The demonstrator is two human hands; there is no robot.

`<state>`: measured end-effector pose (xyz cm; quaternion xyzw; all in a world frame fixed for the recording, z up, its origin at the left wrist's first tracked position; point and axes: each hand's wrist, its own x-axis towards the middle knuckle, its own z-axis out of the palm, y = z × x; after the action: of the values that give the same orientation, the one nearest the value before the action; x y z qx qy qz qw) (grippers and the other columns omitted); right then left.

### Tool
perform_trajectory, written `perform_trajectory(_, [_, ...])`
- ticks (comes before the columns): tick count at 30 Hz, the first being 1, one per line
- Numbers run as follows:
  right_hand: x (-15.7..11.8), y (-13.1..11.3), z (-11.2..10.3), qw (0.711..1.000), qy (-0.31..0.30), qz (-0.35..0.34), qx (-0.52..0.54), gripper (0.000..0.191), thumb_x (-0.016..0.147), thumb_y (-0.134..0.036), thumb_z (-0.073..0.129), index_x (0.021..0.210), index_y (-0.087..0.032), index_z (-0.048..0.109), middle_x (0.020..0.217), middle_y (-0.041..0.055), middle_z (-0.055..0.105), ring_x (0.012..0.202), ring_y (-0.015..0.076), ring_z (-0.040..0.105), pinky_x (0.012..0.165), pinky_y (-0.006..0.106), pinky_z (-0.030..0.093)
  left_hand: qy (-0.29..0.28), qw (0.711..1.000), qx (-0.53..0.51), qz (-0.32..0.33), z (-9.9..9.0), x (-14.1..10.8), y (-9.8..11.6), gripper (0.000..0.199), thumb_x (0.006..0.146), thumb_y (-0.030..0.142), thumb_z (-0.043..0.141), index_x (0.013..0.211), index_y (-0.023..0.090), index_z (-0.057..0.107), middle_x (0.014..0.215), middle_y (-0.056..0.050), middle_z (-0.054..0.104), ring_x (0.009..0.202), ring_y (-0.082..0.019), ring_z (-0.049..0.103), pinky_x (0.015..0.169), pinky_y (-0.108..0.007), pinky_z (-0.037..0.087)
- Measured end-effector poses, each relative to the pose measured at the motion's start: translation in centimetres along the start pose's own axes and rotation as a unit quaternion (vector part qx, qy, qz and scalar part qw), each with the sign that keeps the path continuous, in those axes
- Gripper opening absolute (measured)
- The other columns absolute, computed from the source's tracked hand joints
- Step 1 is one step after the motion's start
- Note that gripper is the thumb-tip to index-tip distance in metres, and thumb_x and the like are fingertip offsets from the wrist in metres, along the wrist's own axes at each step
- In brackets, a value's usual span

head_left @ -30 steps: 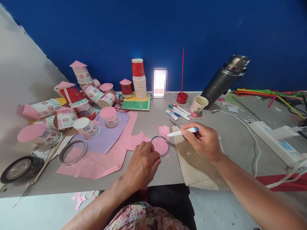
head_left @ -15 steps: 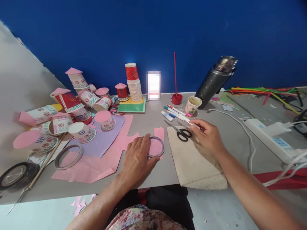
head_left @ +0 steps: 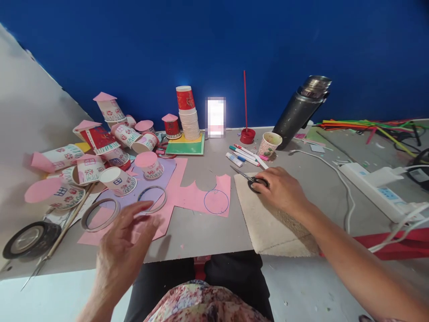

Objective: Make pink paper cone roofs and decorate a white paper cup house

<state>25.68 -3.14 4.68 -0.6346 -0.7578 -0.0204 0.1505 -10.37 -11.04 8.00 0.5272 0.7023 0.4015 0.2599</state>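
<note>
My left hand (head_left: 129, 239) hovers, fingers apart, just in front of a tape ring (head_left: 152, 199) lying on the pink and purple paper (head_left: 187, 197). A second ring (head_left: 100, 214) lies left of it. A blue circle (head_left: 216, 202) is drawn on the pink sheet's right part. My right hand (head_left: 279, 188) has its fingers closed on the black handles of the scissors (head_left: 247, 176), which lie over the beige cloth (head_left: 268, 228) with blades pointing left. Past that hand lie several markers (head_left: 246, 156) and a glue tube (head_left: 234, 159).
Decorated paper cups (head_left: 117, 181) crowd the left side. A cup stack (head_left: 189, 123) stands on a green-and-yellow sheet. Behind my right hand are a patterned cup (head_left: 270, 144) and a leaning black flask (head_left: 300, 112). A power strip (head_left: 372, 192) with white cables lies right.
My left hand has moved left, and the tape ring is now off the drawn circle. My right hand has left the marker and come down onto the scissors.
</note>
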Motion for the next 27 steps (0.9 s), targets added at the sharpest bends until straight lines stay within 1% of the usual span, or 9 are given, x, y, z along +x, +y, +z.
perform_trajectory(1, [0.2,-0.5,-0.2,0.999,-0.033,0.002,0.007,0.016,0.089,-0.034,0.061,0.09,-0.022,0.071,0.095,0.0087,0.072,0.099,0.0287,0.061,0.076,0.036,0.045,-0.059,0.986,-0.135,-0.083,0.3,-0.7,0.5,0.046,0.074,0.037,0.074,0.117,0.021,0.065,0.123,-0.013,0.066,0.113,-0.037,0.063,0.101,-0.056,0.048])
perform_trajectory(3, [0.6,-1.0,-0.3,0.996,-0.085,0.008,0.012,0.018,0.089,-0.037,0.061,0.087,-0.021,0.069,0.091,0.0081,0.07,0.09,0.0266,0.063,0.07,0.034,0.042,-0.156,0.895,-0.352,-0.227,1.2,-1.6,1.2,0.05,0.075,0.029,0.072,0.122,0.015,0.062,0.125,-0.018,0.067,0.117,-0.037,0.063,0.1,-0.051,0.052])
perform_trajectory(5, [0.9,-1.0,-0.4,0.993,-0.112,0.016,0.025,0.018,0.09,-0.036,0.059,0.085,-0.021,0.067,0.089,0.0074,0.07,0.083,0.0241,0.063,0.066,0.032,0.039,-0.195,0.803,-0.454,-0.332,2.1,-1.7,1.4,0.052,0.079,0.019,0.065,0.13,0.008,0.057,0.127,-0.022,0.065,0.121,-0.036,0.063,0.102,-0.048,0.053])
perform_trajectory(8, [1.2,-0.6,-0.5,0.99,-0.13,0.04,0.048,0.012,0.087,-0.032,0.06,0.087,-0.022,0.067,0.089,0.006,0.072,0.079,0.0225,0.064,0.061,0.03,0.036,-0.192,0.746,-0.508,-0.385,3.0,-1.2,1.4,0.058,0.085,0.012,0.056,0.141,0.003,0.045,0.133,-0.026,0.062,0.123,-0.033,0.062,0.106,-0.045,0.051])
perform_trajectory(16, [1.6,0.1,-1.7,0.982,-0.157,0.094,0.036,0.018,0.08,-0.035,0.064,0.068,-0.022,0.066,0.066,0.0043,0.069,0.062,0.0204,0.06,0.053,0.03,0.03,-0.185,0.727,-0.534,-0.391,3.7,-0.7,1.3,0.059,0.087,0.012,0.053,0.144,0.002,0.041,0.136,-0.028,0.058,0.124,-0.035,0.06,0.105,-0.046,0.053])
perform_trajectory(19, [1.9,-0.2,-1.9,0.962,-0.133,0.123,0.204,0.016,0.083,-0.031,0.056,0.083,-0.02,0.069,0.059,0.0014,0.066,0.051,0.0162,0.056,0.051,0.028,0.035,-0.188,0.723,-0.539,-0.39,3.8,-0.7,1.1,0.058,0.088,0.012,0.054,0.144,0.002,0.041,0.137,-0.028,0.058,0.125,-0.035,0.06,0.106,-0.046,0.052])
perform_trajectory(21, [2.3,-0.6,-1.5,0.924,-0.123,0.13,0.337,0.02,0.083,-0.029,0.055,0.094,-0.018,0.067,0.067,0.0023,0.071,0.048,0.0133,0.055,0.051,0.027,0.039,-0.19,0.724,-0.539,-0.386,3.8,-0.7,0.9,0.059,0.087,0.012,0.055,0.144,0.001,0.041,0.137,-0.028,0.058,0.126,-0.035,0.059,0.107,-0.046,0.051])
perform_trajectory(23, [2.9,-1.1,-0.8,0.908,-0.111,0.116,0.387,0.02,0.079,-0.029,0.061,0.094,-0.016,0.065,0.078,0.0045,0.073,0.053,0.0126,0.056,0.052,0.026,0.04,-0.193,0.728,-0.537,-0.38,3.8,-0.7,0.8,0.06,0.087,0.012,0.057,0.143,0.001,0.04,0.137,-0.028,0.057,0.126,-0.036,0.058,0.108,-0.046,0.051])
perform_trajectory(27, [4.7,-2.7,0.7,0.947,-0.093,0.094,0.294,0.026,0.073,-0.041,0.071,0.087,-0.019,0.066,0.074,0.0009,0.07,0.063,0.0148,0.057,0.054,0.025,0.035,-0.197,0.734,-0.532,-0.374,3.9,-0.6,0.7,0.058,0.086,0.012,0.059,0.14,0.0,0.043,0.137,-0.029,0.058,0.127,-0.036,0.057,0.108,-0.046,0.051])
